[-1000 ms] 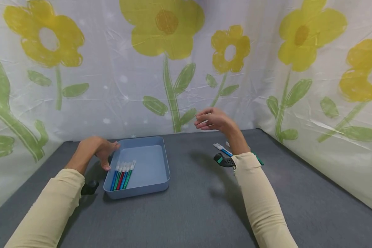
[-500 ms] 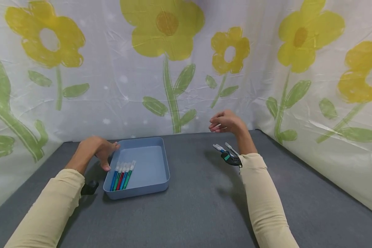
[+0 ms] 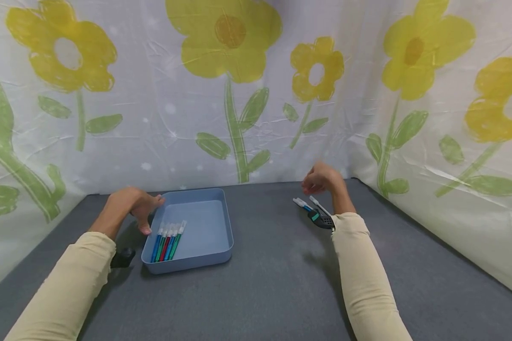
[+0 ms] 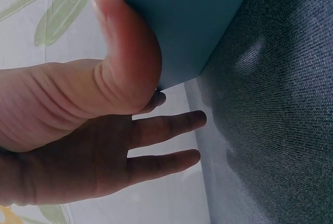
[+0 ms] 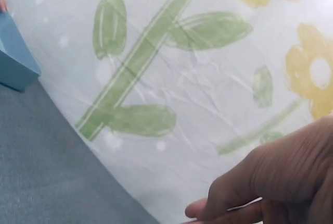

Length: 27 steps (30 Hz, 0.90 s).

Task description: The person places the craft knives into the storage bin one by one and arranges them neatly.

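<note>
Flowered cloth [image 3: 153, 118] backs the desk [image 3: 256, 303]; centre left, the left hand [image 3: 133, 202], fingers spread, touches a tray [image 3: 206, 222]; centre right, the right hand [image 3: 323, 179], fingers bent, hovers near pens [image 3: 302, 204].

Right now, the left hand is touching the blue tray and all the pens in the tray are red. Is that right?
Not quite: the pens aren't all red. The head view shows one red, with the others blue and green. The left hand is touching the blue tray.
</note>
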Motion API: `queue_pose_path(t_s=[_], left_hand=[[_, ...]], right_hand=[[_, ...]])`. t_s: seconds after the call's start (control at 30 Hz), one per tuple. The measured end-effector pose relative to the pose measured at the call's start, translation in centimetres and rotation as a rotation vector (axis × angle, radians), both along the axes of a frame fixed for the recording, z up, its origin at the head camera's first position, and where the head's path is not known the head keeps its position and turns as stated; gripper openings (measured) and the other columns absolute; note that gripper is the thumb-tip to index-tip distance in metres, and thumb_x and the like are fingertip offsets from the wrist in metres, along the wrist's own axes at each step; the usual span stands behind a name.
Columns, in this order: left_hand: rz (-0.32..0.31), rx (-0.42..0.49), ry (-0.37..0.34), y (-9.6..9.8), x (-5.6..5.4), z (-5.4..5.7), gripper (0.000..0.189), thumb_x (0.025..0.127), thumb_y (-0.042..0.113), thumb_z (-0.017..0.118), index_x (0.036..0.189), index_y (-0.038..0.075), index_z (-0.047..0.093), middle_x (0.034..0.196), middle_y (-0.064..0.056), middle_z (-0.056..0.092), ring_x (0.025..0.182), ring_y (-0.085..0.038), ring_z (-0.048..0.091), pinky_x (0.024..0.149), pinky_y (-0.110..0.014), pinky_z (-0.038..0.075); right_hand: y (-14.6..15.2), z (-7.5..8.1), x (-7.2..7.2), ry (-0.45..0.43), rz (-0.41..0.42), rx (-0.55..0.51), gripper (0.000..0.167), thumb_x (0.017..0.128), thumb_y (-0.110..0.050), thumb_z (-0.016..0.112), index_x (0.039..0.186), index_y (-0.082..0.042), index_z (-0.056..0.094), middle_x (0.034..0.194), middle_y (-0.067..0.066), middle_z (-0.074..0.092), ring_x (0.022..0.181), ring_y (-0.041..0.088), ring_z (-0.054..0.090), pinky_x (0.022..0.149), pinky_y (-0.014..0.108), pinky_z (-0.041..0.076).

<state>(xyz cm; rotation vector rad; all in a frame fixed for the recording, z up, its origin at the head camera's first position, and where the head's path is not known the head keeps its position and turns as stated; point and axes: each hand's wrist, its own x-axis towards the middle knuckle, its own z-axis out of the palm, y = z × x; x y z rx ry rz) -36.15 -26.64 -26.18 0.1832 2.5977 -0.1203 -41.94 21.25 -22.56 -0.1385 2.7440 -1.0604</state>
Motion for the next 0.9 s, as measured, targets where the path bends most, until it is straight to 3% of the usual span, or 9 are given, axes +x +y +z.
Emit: queue_pose_path(t_s=[0.13,0.27,0.47,0.6,0.73,0.9], left_hand=[[-0.012,-0.007,-0.001,0.0,0.1,0.1,0.134,0.076,0.045,0.089,0.165,-0.006,0.004,0.169,-0.037,0.000,0.157,-0.058,0.012,0.122,-0.067,0.030],[-0.027,-0.019,-0.005,0.0,0.2,0.1,0.132,0.078,0.045,0.089,0.165,-0.006,0.004,0.170,-0.036,-0.001,0.157,-0.058,0.011,0.122,-0.066,0.030],[-0.030,-0.012,-0.017,0.1,0.2,0.1,0.131,0.079,0.043,0.089,0.164,-0.007,0.003,0.169,-0.037,-0.003,0.157,-0.058,0.009,0.122,-0.066,0.031],[-0.051,-0.027,-0.014,0.2,0.1,0.1,0.130,0.080,0.044,0.088,0.164,-0.008,0.004,0.170,-0.037,-0.003,0.157,-0.057,0.009,0.123,-0.066,0.029],[-0.046,-0.028,-0.008,0.2,0.2,0.2,0.131,0.079,0.045,0.088,0.165,-0.007,0.004,0.170,-0.036,-0.003,0.157,-0.058,0.010,0.122,-0.066,0.030],[-0.047,-0.028,-0.007,0.0,0.3,0.1,0.132,0.079,0.046,0.088,0.165,-0.007,0.003,0.170,-0.036,-0.002,0.157,-0.058,0.011,0.122,-0.067,0.031]], right_hand=[[0.3,-0.6,0.1,0.027,-0.004,0.142,0.023,0.096,-0.005,0.066,0.113,0.009,0.074,0.099,0.019,0.081,0.095,0.030,0.080,0.082,0.034,0.063],[0.3,-1.4,0.1,0.038,-0.031,0.263,0.018,0.091,-0.006,0.070,0.103,0.006,0.078,0.101,0.019,0.081,0.099,0.033,0.079,0.077,0.033,0.063],[0.3,-2.4,-0.6,-0.103,-0.031,0.421,0.019,0.098,-0.013,0.067,0.108,-0.001,0.078,0.108,0.011,0.082,0.096,0.023,0.078,0.091,0.036,0.060],[0.3,-2.8,-0.9,-0.172,-0.003,0.543,0.025,0.103,-0.021,0.062,0.109,-0.008,0.081,0.110,0.003,0.082,0.093,0.015,0.074,0.083,0.028,0.057],[0.1,-3.0,-1.0,-0.179,-0.010,0.568,0.023,0.101,-0.019,0.061,0.103,-0.011,0.083,0.104,0.000,0.083,0.089,0.013,0.073,0.071,0.024,0.051],[-0.6,-3.0,-0.9,-0.193,-0.051,0.563,0.021,0.099,-0.015,0.062,0.096,-0.010,0.082,0.099,0.000,0.081,0.086,0.013,0.071,0.072,0.025,0.051]])
